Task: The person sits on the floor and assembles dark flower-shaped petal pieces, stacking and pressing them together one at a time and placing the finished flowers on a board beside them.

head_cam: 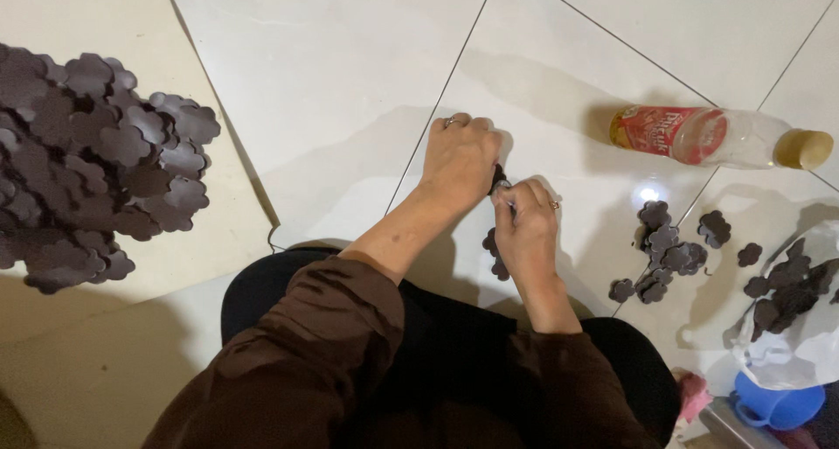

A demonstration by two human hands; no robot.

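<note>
Bare white tile floor (350, 82) lies open toward 12 o'clock, while left hand (461, 156) and right hand (527, 226), fingers curled, together pinch a dark flower-shaped cutout (498, 176), more cutouts (666, 250) at 3 o'clock.

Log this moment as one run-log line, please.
left hand: pressing dark flower-shaped piece on tiled floor | right hand: pinching same piece | large pile left | bottle lying right

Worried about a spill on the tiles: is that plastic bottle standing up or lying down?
Lying down. The plastic bottle rests on its side on the tiled floor, cap pointing right. It looks mostly empty.
</note>
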